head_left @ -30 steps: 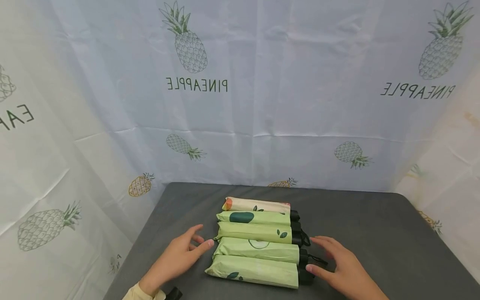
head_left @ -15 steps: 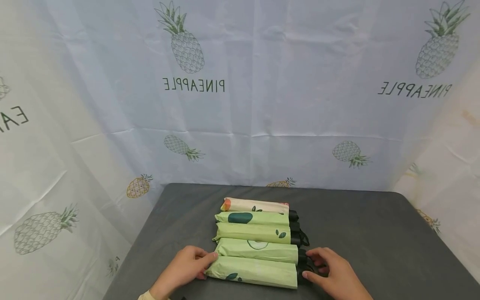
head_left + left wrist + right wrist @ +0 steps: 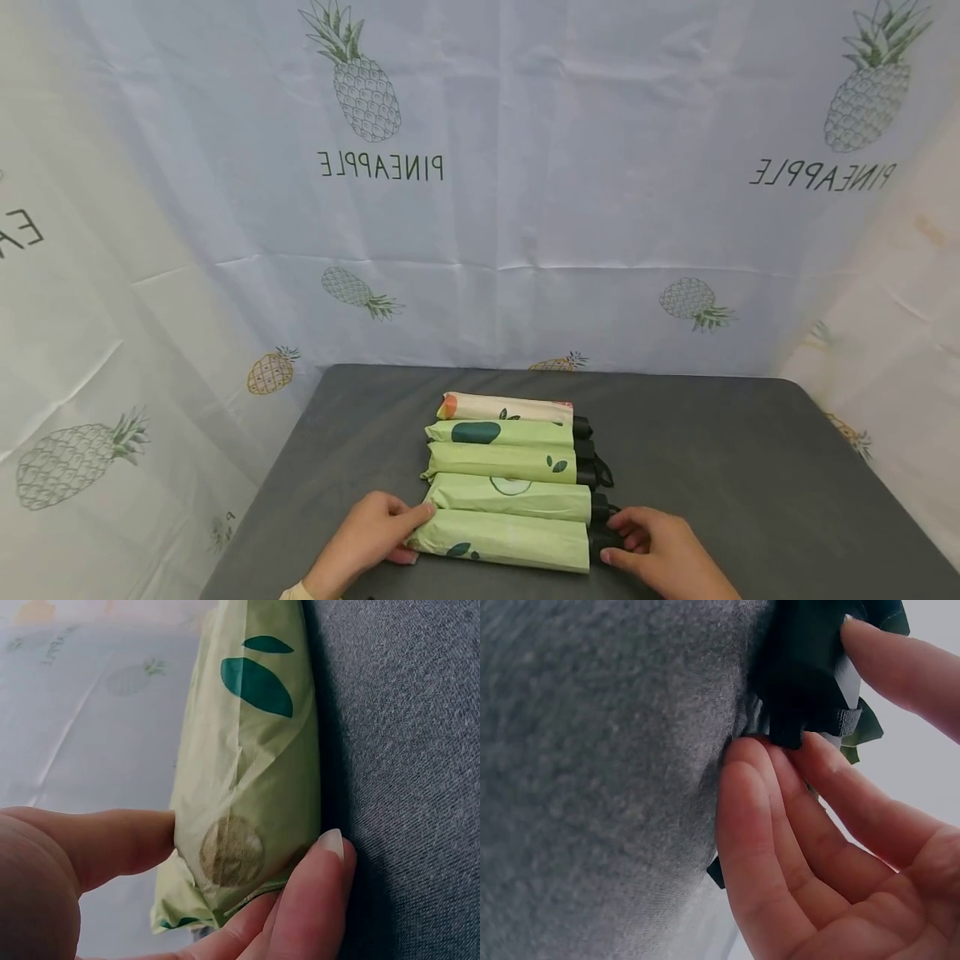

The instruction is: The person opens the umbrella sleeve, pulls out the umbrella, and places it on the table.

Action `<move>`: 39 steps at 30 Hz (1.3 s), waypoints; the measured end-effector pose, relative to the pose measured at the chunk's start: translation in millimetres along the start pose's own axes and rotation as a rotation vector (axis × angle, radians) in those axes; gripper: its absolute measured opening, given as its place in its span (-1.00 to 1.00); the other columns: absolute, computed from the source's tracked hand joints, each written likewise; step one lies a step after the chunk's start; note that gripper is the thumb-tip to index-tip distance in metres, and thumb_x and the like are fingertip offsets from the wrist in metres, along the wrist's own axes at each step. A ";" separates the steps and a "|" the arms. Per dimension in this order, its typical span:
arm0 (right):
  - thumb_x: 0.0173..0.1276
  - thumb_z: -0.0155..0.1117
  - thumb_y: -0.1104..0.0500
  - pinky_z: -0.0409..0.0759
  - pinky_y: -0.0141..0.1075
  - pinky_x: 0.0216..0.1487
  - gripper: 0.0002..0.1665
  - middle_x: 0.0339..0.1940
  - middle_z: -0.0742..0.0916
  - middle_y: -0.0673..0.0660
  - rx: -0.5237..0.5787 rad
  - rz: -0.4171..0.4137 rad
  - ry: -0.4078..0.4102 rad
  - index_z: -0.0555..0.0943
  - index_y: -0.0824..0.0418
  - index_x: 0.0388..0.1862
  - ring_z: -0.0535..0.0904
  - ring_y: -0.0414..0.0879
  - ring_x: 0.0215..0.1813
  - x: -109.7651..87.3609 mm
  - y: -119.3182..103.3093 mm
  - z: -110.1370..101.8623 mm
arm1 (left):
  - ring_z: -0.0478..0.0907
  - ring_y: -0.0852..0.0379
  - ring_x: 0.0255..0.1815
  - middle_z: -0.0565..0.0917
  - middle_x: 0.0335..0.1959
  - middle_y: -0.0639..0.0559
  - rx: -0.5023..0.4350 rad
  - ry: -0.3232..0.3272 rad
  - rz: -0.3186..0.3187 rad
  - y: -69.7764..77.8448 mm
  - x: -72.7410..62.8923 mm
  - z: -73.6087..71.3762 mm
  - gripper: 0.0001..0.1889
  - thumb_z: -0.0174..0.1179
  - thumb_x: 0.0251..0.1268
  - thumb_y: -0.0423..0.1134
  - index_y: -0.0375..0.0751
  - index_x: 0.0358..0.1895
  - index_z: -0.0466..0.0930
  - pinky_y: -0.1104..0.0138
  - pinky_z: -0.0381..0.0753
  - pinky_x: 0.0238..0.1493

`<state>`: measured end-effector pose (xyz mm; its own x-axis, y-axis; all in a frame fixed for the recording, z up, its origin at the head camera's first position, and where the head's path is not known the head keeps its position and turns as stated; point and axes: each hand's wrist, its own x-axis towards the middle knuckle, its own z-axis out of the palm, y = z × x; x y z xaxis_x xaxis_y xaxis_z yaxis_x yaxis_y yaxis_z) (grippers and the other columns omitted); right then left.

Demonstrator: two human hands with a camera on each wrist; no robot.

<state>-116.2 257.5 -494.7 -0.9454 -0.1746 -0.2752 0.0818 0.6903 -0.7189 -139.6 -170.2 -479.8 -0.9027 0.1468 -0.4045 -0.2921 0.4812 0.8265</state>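
Several folded umbrellas in fabric sleeves lie side by side, their black handles to the right. The nearest, a light green folded umbrella (image 3: 510, 540) with dark leaf prints, has a hand at each end. My left hand (image 3: 372, 537) pinches its left end; in the left wrist view the thumb presses one side of the sleeve (image 3: 247, 772) and the fingertips curl under the other. At the right end, my right hand (image 3: 654, 546) holds the black handle (image 3: 802, 660) between thumb and fingers, with the fingertips by its strap (image 3: 832, 720).
Beyond it lie another green umbrella with an avocado print (image 3: 517, 497), two more green ones and a cream umbrella (image 3: 506, 408) at the back. All rest on a dark grey table (image 3: 712, 450). A pineapple-print curtain (image 3: 480, 208) hangs behind and at both sides.
Both hands have come nearer the front and closed in on the nearest umbrella, the left at its sleeve end, the right at its handle. The umbrellas lie as before; the view has shifted slightly.
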 end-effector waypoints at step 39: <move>0.24 0.70 0.01 0.78 -0.19 -0.11 -0.41 0.18 0.80 0.09 0.026 -0.013 0.035 0.73 0.10 0.22 0.72 -0.05 0.05 -3.0 -21.7 -19.6 | 0.77 0.15 -0.12 0.79 -0.16 0.06 -0.345 -0.216 0.107 4.0 -9.8 -8.1 -0.61 0.37 0.50 -0.19 -0.44 0.16 0.59 0.26 0.85 0.01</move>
<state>-121.3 256.8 -465.7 -0.9569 -0.1584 -0.2433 0.0770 0.6694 -0.7389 -134.5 -176.7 -469.4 -0.8575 0.3753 -0.3519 -0.3224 0.1409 0.9361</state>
